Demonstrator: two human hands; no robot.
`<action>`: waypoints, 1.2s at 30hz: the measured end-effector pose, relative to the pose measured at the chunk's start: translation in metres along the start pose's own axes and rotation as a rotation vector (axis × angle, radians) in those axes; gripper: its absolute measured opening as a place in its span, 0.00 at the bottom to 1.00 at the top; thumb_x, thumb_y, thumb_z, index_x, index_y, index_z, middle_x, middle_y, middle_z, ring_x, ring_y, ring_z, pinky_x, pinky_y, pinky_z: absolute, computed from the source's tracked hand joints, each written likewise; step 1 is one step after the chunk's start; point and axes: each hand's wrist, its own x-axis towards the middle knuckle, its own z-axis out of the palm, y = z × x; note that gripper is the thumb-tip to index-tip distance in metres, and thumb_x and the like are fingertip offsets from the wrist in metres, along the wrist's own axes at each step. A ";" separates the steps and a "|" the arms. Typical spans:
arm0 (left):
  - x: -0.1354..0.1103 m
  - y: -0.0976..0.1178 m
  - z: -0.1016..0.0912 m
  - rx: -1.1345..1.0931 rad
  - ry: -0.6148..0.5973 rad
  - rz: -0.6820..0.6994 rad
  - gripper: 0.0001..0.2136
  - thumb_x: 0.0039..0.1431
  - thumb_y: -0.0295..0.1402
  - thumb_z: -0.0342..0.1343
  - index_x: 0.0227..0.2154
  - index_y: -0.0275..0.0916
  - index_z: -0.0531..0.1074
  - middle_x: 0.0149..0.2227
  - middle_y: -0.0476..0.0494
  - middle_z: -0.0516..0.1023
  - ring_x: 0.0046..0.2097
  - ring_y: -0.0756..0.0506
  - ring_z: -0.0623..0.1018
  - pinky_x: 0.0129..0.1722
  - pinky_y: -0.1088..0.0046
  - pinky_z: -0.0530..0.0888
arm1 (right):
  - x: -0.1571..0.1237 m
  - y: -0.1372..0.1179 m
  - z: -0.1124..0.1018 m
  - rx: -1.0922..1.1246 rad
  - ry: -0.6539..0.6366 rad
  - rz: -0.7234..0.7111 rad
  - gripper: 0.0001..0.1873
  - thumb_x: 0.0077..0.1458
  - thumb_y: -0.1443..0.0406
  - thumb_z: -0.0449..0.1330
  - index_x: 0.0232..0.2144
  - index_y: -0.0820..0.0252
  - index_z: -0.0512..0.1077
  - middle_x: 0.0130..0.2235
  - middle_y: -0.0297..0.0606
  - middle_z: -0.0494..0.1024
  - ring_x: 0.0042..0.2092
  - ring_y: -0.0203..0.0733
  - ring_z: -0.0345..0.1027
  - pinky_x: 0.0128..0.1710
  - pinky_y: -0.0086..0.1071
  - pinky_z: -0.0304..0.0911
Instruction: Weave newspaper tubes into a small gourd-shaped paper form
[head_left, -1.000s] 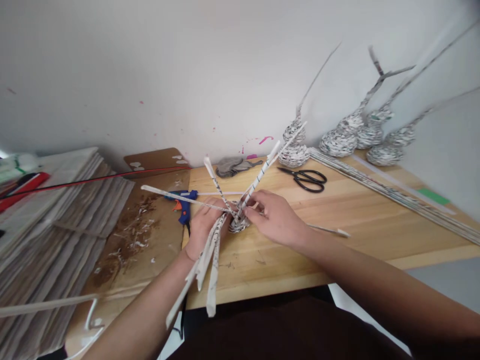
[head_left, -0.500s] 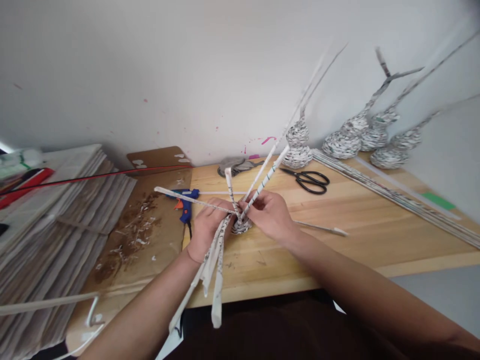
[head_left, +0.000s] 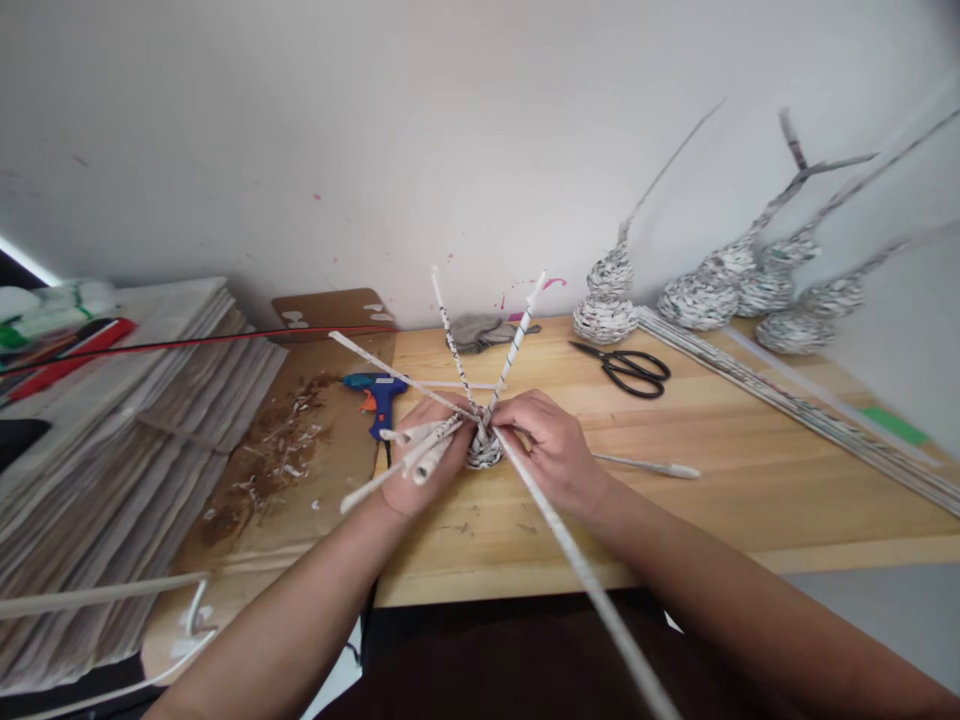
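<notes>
A small woven paper base (head_left: pixel 484 451) sits between my two hands above the wooden table, several rolled newspaper tubes fanning out of it. My left hand (head_left: pixel 431 450) closes round its left side, and a bundle of tubes (head_left: pixel 427 455) lies across that hand. My right hand (head_left: pixel 546 440) pinches at the base of a long paper tube (head_left: pixel 577 565), which runs down toward me past the table edge. Two other tubes stand up from the weave, one of them a striped tube (head_left: pixel 517 345). The fingertips are partly hidden by the tubes.
Black scissors (head_left: pixel 634 372) and a grey glove (head_left: pixel 480 332) lie behind my hands; a blue glue gun (head_left: pixel 379 395) is to the left. Stacked newspapers (head_left: pixel 142 460) fill the left side. Woven paper gourds (head_left: pixel 606 300) stand by the wall, with loose paper tubes (head_left: pixel 750 385) at right.
The long tube has swung from pointing up and away to pointing down toward me. The bundle at my left hand has tilted higher. The view has shifted slightly.
</notes>
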 end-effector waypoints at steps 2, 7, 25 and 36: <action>0.001 -0.002 0.001 -0.051 0.001 -0.034 0.05 0.61 0.26 0.55 0.35 0.38 0.76 0.36 0.44 0.82 0.40 0.44 0.81 0.45 0.66 0.76 | 0.000 0.001 0.002 -0.033 0.003 -0.021 0.10 0.58 0.75 0.59 0.37 0.55 0.74 0.37 0.37 0.81 0.41 0.42 0.73 0.44 0.36 0.69; 0.002 0.000 0.004 -0.139 -0.097 -0.109 0.08 0.60 0.24 0.53 0.35 0.39 0.77 0.39 0.42 0.83 0.44 0.43 0.81 0.48 0.67 0.75 | -0.002 0.000 0.003 -0.109 0.002 -0.021 0.08 0.56 0.74 0.63 0.35 0.55 0.74 0.36 0.37 0.82 0.40 0.43 0.73 0.44 0.36 0.69; 0.001 -0.001 0.011 -0.142 -0.095 -0.118 0.11 0.53 0.21 0.54 0.32 0.40 0.80 0.34 0.45 0.83 0.39 0.44 0.81 0.45 0.69 0.76 | 0.007 -0.015 0.002 -0.192 0.023 0.181 0.05 0.49 0.69 0.65 0.27 0.55 0.73 0.26 0.30 0.74 0.34 0.41 0.69 0.41 0.38 0.58; 0.004 0.010 0.010 -0.125 -0.118 -0.173 0.10 0.55 0.22 0.53 0.35 0.38 0.78 0.36 0.41 0.83 0.40 0.43 0.81 0.42 0.69 0.76 | 0.001 -0.014 0.013 -0.036 0.144 0.349 0.13 0.49 0.70 0.61 0.39 0.53 0.70 0.37 0.35 0.81 0.38 0.43 0.75 0.41 0.37 0.69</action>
